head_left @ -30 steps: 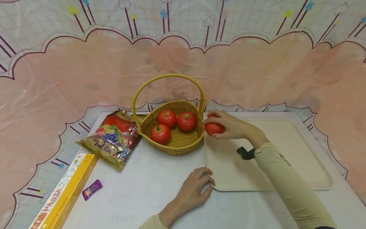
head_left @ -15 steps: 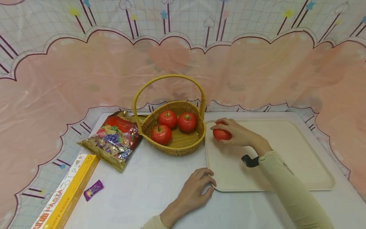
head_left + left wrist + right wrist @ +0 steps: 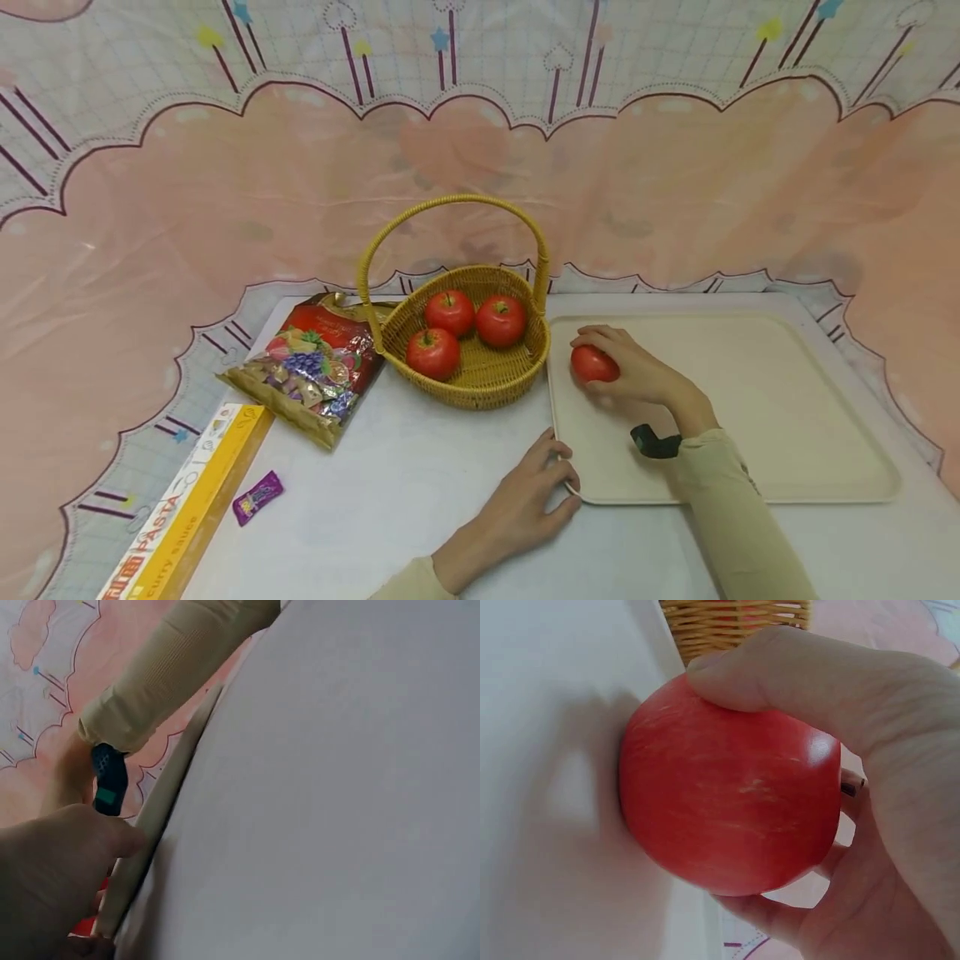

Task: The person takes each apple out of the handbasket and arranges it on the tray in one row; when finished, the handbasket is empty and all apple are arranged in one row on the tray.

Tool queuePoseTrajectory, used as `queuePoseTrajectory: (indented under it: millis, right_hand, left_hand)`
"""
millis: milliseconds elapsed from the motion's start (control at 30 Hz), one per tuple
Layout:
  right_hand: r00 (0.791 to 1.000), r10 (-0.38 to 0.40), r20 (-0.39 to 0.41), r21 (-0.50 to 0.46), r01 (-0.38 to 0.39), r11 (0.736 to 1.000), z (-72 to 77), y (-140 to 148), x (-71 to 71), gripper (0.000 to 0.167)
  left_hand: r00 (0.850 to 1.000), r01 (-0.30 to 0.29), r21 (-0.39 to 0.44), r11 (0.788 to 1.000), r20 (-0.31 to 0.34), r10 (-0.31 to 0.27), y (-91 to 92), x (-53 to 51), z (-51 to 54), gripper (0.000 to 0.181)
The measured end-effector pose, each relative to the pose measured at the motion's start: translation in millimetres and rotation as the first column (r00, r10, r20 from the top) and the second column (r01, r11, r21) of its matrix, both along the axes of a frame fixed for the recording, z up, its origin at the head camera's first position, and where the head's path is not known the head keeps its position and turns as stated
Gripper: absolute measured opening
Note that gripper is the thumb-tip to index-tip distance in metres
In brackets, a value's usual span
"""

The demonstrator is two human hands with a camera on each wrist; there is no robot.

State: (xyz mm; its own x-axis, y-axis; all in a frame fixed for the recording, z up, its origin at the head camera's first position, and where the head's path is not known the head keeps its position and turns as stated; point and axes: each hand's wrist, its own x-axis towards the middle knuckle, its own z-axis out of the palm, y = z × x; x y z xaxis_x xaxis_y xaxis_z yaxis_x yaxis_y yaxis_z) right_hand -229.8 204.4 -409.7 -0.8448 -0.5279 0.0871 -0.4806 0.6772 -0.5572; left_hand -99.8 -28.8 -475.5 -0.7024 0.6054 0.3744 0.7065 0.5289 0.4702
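Note:
In the head view my right hand (image 3: pixel 637 371) holds a red apple (image 3: pixel 594 364) at the left part of a cream tray (image 3: pixel 780 400). Seen from the right wrist, the thumb lies along one side of the apple (image 3: pixel 731 787) and fingers curl round the other. The apple is very close to the tray surface; whether it touches is unclear. My left hand (image 3: pixel 521 508) grips the tray's near left corner, its bent fingers on the rim. A wicker basket (image 3: pixel 480 395) with a tall handle stands left of the tray, with three red apples (image 3: pixel 501 322) inside.
A shiny candy bag (image 3: pixel 315 362) leans against the basket's left side. A yellow and white pasta box (image 3: pixel 191 500) lies along the table's left, with a small purple wrapped candy (image 3: pixel 258 497) beside it. A patterned curtain (image 3: pixel 480 167) hangs behind the table.
My right hand has carried the apple from beside the basket's right rim, rightward and nearer, over the tray's left part. My left hand stays at the tray corner. The head view has shifted slightly.

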Motion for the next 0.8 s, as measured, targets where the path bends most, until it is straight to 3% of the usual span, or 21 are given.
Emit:
queuePoseTrajectory:
  millis: [233,367,500,633,700,800]
  right_hand:
    - [0.999,0.004,0.035,-0.03,-0.003,1.0,-7.5,6,1.8,0.059]
    - [0.999,0.003,0.032,-0.04,-0.002,0.999,-8.7,8,-0.3,0.061]
    - [1.0,0.002,0.024,-0.049,-0.001,0.999,-8.0,9,-2.8,0.063]
    - [0.999,0.002,0.036,-0.049,0.0,0.999,-6.9,10,-4.2,0.065]
    - [0.999,0.002,0.039,-0.051,0.0,0.999,-5.9,10,-4.7,0.067]
    - [0.999,0.004,0.032,-0.053,-0.003,0.999,-3.7,10,-6.1,0.069]
  left_hand:
    - [0.997,0.078,-0.118,0.99,-0.001,-0.079,-4.5,-17.6,4.0,0.023]
    - [0.997,0.078,-0.167,0.983,0.019,-0.076,-5.3,-30.7,8.3,0.041]
    - [0.998,-0.048,-0.115,0.992,0.036,0.052,2.1,-41.2,10.0,0.051]
    - [0.972,-0.225,-0.1,0.969,0.05,0.231,10.5,-44.9,7.8,0.063]
    - [0.96,-0.266,-0.14,0.954,0.055,0.276,13.6,-46.3,6.8,0.072]
    - [0.955,-0.28,-0.176,0.944,0.053,0.293,16.7,-50.4,5.7,0.076]
